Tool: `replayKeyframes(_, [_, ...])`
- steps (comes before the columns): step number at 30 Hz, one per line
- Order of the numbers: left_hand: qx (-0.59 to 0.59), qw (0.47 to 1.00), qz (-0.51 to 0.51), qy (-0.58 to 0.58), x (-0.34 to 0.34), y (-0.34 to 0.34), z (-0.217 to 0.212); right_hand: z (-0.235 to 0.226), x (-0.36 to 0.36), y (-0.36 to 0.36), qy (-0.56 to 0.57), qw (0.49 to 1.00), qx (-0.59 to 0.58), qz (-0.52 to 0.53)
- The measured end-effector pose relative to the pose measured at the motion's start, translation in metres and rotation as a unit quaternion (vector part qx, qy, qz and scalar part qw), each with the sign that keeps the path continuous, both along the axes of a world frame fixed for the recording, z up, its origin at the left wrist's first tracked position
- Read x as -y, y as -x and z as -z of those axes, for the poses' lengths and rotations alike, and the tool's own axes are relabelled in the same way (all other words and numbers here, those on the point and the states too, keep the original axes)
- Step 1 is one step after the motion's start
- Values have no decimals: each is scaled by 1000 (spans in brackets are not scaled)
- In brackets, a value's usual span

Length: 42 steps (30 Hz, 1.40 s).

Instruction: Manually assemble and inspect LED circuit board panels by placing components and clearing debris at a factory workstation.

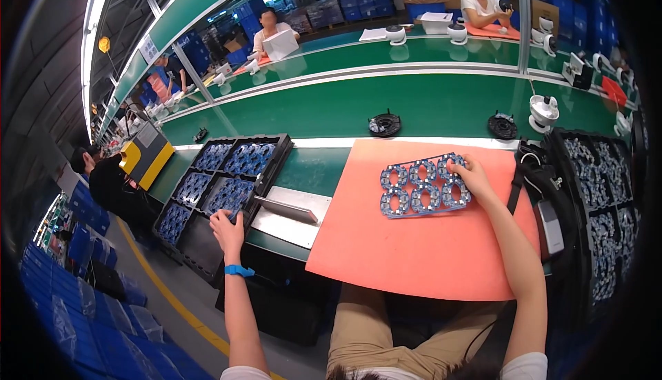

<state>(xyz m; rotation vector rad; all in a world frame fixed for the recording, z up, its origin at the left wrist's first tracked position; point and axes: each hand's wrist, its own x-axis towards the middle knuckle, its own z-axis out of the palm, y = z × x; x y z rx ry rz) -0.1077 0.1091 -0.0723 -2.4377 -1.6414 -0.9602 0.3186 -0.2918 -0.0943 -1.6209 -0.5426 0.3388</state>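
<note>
1. Orange mat [414,256] before the seated person, twelve o'clock.
2. Over it, a blue circuit-board sheet [424,185]; the right hand [476,180] pinches its far right corner, fingertips closed.
3. Ten o'clock: left hand [226,230], fingers half curled at a black tray [200,242]; I can't tell whether they grip.
4. Beyond, twelve: round black part [384,124].

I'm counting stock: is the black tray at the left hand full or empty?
Partly full: blue circuit boards lie in five sections of the black tray; its near right section shows bare black.
</note>
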Motion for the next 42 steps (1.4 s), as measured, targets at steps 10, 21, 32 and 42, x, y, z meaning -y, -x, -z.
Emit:
replayKeyframes(10, [229, 951, 172, -114, 38, 3, -14, 3, 4, -6, -7, 1000, -3, -5])
replayKeyframes(21, [504, 855, 29, -123, 110, 25, -96, 6, -6, -9, -96, 988, -119, -8])
replayKeyframes(32, [552, 544, 376, 508, 161, -131, -73, -7, 31, -44, -196, 956, -136, 168])
replayKeyframes(42, [265, 549, 447, 655, 185, -283, -28, -1, 57, -73, 96, 964, 74, 238])
